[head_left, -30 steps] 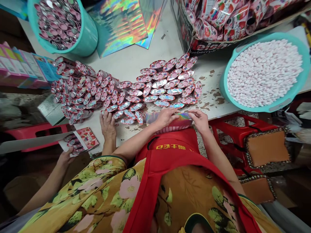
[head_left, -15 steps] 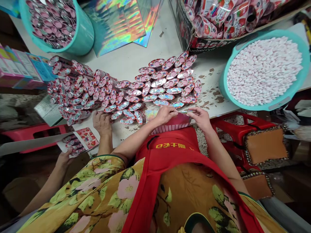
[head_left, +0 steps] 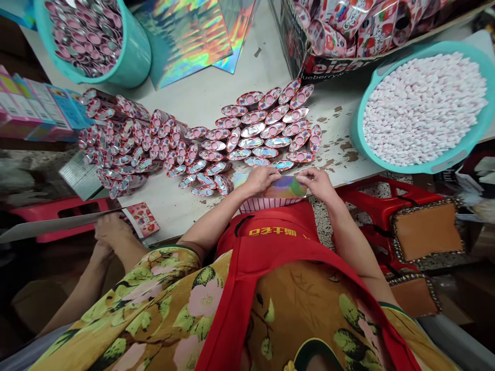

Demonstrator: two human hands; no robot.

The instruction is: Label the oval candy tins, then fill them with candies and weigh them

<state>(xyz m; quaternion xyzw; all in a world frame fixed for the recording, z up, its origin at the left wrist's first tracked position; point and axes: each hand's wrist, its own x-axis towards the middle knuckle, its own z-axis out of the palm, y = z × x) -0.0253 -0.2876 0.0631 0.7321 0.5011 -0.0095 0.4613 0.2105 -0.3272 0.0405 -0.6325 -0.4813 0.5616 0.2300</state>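
Note:
A shiny rainbow-reflecting foil strip (head_left: pixel 284 187) stretches between my two hands at the table's front edge. My left hand (head_left: pixel 261 180) has its fingers closed on the strip's left part. At the right end, my right hand (head_left: pixel 315 183) pinches it between thumb and fingers. Directly below, above the red apron, a pink-and-white striped rim (head_left: pixel 266 204) shows; what it belongs to is mostly hidden. Just beyond my hands, several small strawberry-print packs (head_left: pixel 253 143) stand upright in close rows, with pink round pieces or silvery foil showing on top.
White pellets fill a turquoise tub (head_left: pixel 361 129) at right; another turquoise tub (head_left: pixel 135 56) holds pink-and-silver pieces. Behind are holographic sheets (head_left: pixel 185 41) and a printed carton (head_left: pixel 309 64). At left, a co-worker's hands (head_left: pixel 110 234) are near a strawberry-print card (head_left: pixel 143 219). A red stool (head_left: pixel 375 198) stands right.
The foil between my hands has turned from a dark pink look to a rainbow sheen. The co-worker's nearer hand has left the packs and joined the other hand at left.

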